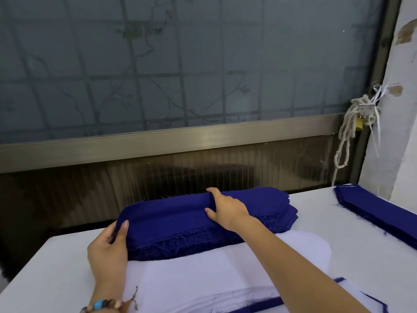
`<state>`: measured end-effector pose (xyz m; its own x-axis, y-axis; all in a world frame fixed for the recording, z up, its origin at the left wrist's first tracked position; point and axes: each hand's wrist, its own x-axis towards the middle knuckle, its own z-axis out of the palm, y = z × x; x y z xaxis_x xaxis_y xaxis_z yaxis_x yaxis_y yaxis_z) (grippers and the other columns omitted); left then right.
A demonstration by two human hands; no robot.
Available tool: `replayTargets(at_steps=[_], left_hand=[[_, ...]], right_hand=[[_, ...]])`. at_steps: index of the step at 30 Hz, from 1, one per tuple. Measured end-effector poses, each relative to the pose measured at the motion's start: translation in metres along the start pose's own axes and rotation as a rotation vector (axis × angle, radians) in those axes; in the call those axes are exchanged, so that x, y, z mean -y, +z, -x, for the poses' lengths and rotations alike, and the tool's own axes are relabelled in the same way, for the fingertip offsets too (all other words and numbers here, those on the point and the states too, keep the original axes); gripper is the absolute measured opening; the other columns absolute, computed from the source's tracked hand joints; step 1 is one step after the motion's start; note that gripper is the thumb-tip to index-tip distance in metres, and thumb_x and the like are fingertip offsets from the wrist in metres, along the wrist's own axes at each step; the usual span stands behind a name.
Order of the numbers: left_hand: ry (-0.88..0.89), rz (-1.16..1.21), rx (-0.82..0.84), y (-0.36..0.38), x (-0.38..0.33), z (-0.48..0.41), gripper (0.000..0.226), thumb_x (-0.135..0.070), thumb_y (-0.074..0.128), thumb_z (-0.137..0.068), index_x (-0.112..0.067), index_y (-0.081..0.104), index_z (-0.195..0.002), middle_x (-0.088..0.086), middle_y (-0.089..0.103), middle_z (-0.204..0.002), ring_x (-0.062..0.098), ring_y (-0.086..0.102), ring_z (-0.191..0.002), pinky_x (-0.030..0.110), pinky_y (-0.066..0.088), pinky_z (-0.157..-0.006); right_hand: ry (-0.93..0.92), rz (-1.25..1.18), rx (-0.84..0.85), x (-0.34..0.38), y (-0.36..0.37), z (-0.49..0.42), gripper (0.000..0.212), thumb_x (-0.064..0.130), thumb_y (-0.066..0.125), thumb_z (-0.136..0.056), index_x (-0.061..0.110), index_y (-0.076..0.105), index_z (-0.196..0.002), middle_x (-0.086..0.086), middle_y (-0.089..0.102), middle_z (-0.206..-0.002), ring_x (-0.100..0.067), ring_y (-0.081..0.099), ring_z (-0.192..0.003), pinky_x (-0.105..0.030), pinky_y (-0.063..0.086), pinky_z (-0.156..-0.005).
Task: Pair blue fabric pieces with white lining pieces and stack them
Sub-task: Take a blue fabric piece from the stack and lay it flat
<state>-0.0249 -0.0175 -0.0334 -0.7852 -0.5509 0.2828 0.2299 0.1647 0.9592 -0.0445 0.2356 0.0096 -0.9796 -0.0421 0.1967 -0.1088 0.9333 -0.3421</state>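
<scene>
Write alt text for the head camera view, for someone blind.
A person's left hand grips the end of a stack of blue fabric pieces while the right hand pinches its top layer. The stack lies on white lining pieces.

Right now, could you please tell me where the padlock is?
In the head view, the padlock hangs at the right, among the knotted rope on the window frame, above the table.

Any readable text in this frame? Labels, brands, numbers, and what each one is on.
No readable text anywhere in the frame.
On the padlock: any marking is too small to read.
On the frosted window: branch pattern only, no letters.
On the blue fabric stack and white lining pieces: no labels visible.
</scene>
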Motion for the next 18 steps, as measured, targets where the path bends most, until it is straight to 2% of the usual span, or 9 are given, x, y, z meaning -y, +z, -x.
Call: replayTargets(at_steps=[3,7,10,14,18], left_hand=[[-0.031,-0.015,0.001,-0.001,0.002,-0.001,0.038,-0.026,0.063,-0.092,-0.009,0.063,-0.126,0.009,0.068,-0.116,0.025,0.06,-0.106,0.035,0.049,-0.087],[-0.044,-0.025,0.007,-0.001,0.001,-0.001,0.04,-0.027,0.063,-0.092,-0.008,0.062,-0.127,0.011,0.069,-0.117,0.027,0.061,-0.107,0.039,0.05,-0.089],[-0.055,-0.017,0.005,0.0,0.0,-0.001,0.041,-0.027,0.064,-0.092,-0.007,0.061,-0.128,0.012,0.068,-0.118,0.028,0.061,-0.109,0.036,0.049,-0.087],[-0.07,-0.031,0.008,0.001,0.001,-0.002,0.043,-0.029,0.064,-0.092,-0.007,0.061,-0.129,0.013,0.067,-0.119,0.03,0.06,-0.111,0.039,0.049,-0.091],[-0.073,-0.057,0.001,0.002,0.002,-0.002,0.044,-0.029,0.063,-0.092,-0.006,0.06,-0.129,0.015,0.068,-0.118,0.033,0.061,-0.11,0.042,0.048,-0.09]], right_hand=[[0.045,-0.069,0.028,-0.011,-0.008,-0.003,0.044,0.036,0.053,-0.096,0.022,0.038,-0.135,-0.004,0.063,-0.107,-0.021,0.062,-0.09,-0.034,0.052,-0.076],[0.138,-0.131,0.021,-0.041,-0.023,-0.002,0.036,0.031,0.058,-0.093,0.019,0.049,-0.125,-0.003,0.062,-0.108,-0.02,0.06,-0.094,-0.03,0.049,-0.077],[0.221,-0.177,-0.003,-0.069,-0.037,0.002,0.025,0.028,0.06,-0.092,0.021,0.056,-0.116,-0.001,0.062,-0.109,-0.017,0.059,-0.095,-0.028,0.048,-0.078],[0.359,-0.178,-0.05,-0.105,-0.05,0.01,0.02,0.028,0.061,-0.091,0.022,0.055,-0.109,0.0,0.059,-0.106,-0.018,0.057,-0.094,-0.029,0.047,-0.077],[0.462,-0.302,-0.124,-0.134,-0.052,0.019,0.012,0.024,0.06,-0.091,0.022,0.052,-0.1,-0.003,0.06,-0.1,-0.019,0.057,-0.088,-0.03,0.044,-0.073]])
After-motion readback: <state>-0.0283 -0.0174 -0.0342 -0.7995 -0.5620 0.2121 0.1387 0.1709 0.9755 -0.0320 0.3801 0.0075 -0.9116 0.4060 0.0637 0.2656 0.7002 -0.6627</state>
